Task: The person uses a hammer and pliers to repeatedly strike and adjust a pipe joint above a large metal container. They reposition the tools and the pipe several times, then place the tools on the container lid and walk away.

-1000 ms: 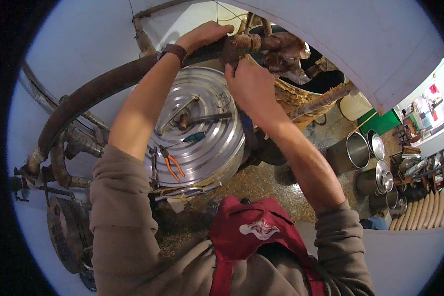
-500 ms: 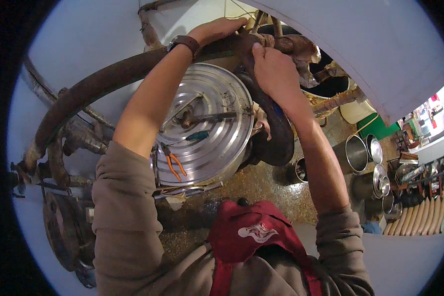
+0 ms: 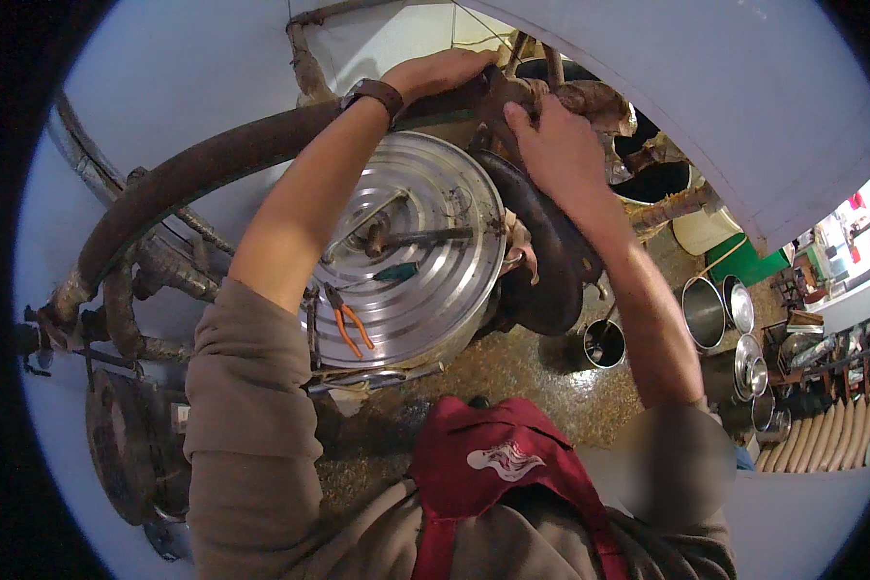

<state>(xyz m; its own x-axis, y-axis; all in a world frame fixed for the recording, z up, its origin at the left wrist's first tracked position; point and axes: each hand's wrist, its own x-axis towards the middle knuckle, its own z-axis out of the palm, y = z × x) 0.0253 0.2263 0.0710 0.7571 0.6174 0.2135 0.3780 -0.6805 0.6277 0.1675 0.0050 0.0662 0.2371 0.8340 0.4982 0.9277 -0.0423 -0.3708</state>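
Our left hand (image 3: 445,72) lies over the far end of the thick brown pipe (image 3: 198,166), its fingertips hidden; we cannot tell whether it grips. Our right hand (image 3: 563,150) bends its thumb and fingers against the dark joint (image 3: 503,97) there, and we cannot tell how tightly it closes. The pipe arches from the left wall, behind the ribbed metal lid (image 3: 420,324), to that joint.

The white panel (image 3: 686,106) slants close beside our right hand, leaving little room on that side; bare wet floor (image 3: 522,382) opens below the lid. On the lid, well inside its rim, lie orange-handled pliers (image 3: 348,324) and a teal-handled screwdriver (image 3: 396,273).

A small metal pot (image 3: 604,344) on the floor holds something dark that we cannot make out. A taller pot (image 3: 703,314) stands farther right, near a green bin (image 3: 749,263).

Our red apron (image 3: 474,445) bears a white emblem; a pale label (image 3: 180,414) at lower left is too small to read.
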